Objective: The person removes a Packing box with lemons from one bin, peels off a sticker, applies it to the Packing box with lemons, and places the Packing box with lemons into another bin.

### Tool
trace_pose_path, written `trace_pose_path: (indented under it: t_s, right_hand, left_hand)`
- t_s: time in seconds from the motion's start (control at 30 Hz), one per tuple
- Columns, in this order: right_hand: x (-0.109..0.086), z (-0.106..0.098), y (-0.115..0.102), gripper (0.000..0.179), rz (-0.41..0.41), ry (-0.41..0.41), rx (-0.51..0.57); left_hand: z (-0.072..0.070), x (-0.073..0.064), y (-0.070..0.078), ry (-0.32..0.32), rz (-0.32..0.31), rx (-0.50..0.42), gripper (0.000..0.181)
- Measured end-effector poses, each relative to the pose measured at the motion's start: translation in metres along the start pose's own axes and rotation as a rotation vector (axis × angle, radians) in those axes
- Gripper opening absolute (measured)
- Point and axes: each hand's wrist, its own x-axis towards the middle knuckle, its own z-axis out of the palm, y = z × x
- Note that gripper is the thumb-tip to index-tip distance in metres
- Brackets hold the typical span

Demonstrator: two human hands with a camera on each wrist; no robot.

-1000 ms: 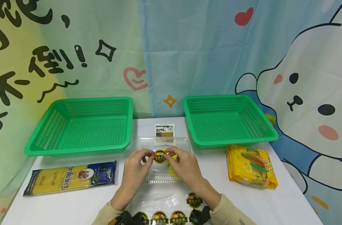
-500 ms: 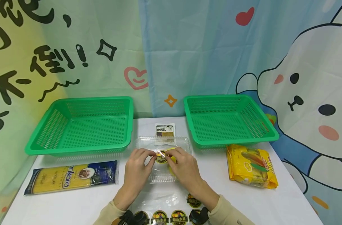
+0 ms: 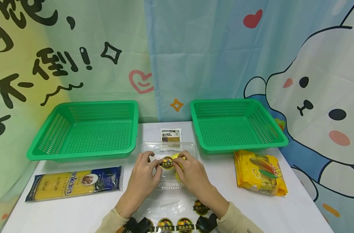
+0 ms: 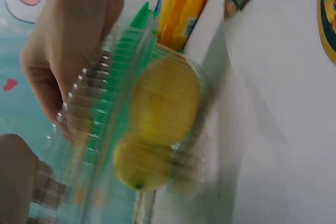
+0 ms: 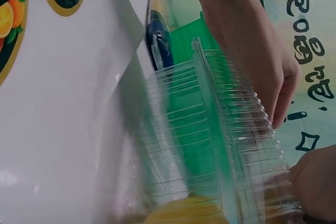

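Observation:
A round black-and-gold fruit sticker (image 3: 166,162) is at the lid of a clear plastic clamshell box (image 3: 171,184) in the middle of the table. My left hand (image 3: 144,176) holds the sticker's left edge with its fingertips. At the right edge, the fingertips of my right hand (image 3: 193,173) pinch it. Inside the box lie yellow fruits that look like lemons; the left wrist view shows a larger one (image 4: 165,100) and a smaller one (image 4: 142,163). The box's ribbed lid hides part of both hands in the wrist views.
Green baskets stand at the back left (image 3: 127,152) and back right (image 3: 238,147). A spaghetti pack (image 3: 74,183) lies left, a yellow snack pack (image 3: 260,173) right. A small printed packet (image 3: 171,134) sits behind the box. A clear sticker sheet (image 3: 171,207) lies in front.
The left fingers have spread and shifted slightly at the sticker's edge, and the glare on the sticker has gone. My right hand has barely moved; the box stays in place.

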Motion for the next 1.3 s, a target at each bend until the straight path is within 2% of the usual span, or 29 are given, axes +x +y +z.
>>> trace_pose_path:
  t_s: [0.13, 0.23, 0.47, 0.57, 0.63, 0.7, 0.73, 0.8, 0.9, 0.93, 1.0, 1.1, 1.2, 1.3]
  right_hand:
    - [0.000, -0.004, 0.000, 0.006, 0.009, -0.022, 0.007]
    - [-0.001, -0.006, 0.001, 0.006, -0.018, -0.022, -0.024]
    - [-0.003, -0.010, 0.004, 0.010, -0.179, -0.016, -0.241]
    - [-0.005, -0.012, 0.003, 0.013, -0.209, -0.019, -0.316]
    - [-0.006, -0.013, 0.002, 0.013, -0.206, -0.010, -0.335]
    - [-0.005, -0.015, 0.003, 0.013, -0.184, 0.022, -0.334]
    - [-0.005, -0.017, 0.004, 0.013, -0.166, 0.044, -0.327]
    - [-0.002, -0.023, 0.007, 0.014, -0.116, 0.091, -0.305]
    - [0.003, -0.036, 0.017, 0.019, -0.012, 0.134, -0.277]
    - [0.005, -0.042, 0.021, 0.021, 0.031, 0.135, -0.269]
    - [0.008, -0.055, 0.031, 0.026, 0.125, 0.114, -0.256]
    - [0.010, -0.077, 0.051, 0.037, 0.256, 0.021, -0.248]
    - [0.011, -0.098, 0.072, 0.049, 0.362, -0.130, -0.234]
    - [0.009, -0.115, 0.089, 0.058, 0.426, -0.285, -0.215]
  left_hand:
    - [0.001, -0.001, -0.002, 0.027, 0.037, 0.018, 0.015]
    - [0.002, -0.002, -0.003, 0.061, 0.083, 0.048, 0.015]
    - [0.006, -0.001, -0.005, 0.139, 0.167, 0.097, 0.016]
    - [0.003, 0.001, -0.004, 0.159, 0.145, 0.083, 0.015]
    - [-0.002, 0.003, -0.004, 0.156, 0.087, 0.049, 0.013]
    - [-0.011, 0.005, -0.004, 0.104, -0.006, 0.028, 0.020]
    - [-0.017, 0.007, -0.004, 0.055, -0.062, 0.020, 0.028]
    - [-0.031, 0.010, -0.004, -0.081, -0.174, 0.024, 0.056]
    - [-0.049, 0.013, -0.003, -0.328, -0.318, 0.041, 0.097]
    - [-0.054, 0.013, -0.003, -0.394, -0.353, 0.041, 0.106]
    - [-0.060, 0.011, -0.001, -0.475, -0.385, 0.042, 0.115]
    - [-0.063, 0.007, 0.004, -0.499, -0.376, 0.049, 0.120]
    - [-0.065, 0.001, 0.011, -0.488, -0.354, 0.054, 0.119]
    - [-0.070, -0.005, 0.017, -0.509, -0.382, 0.038, 0.115]
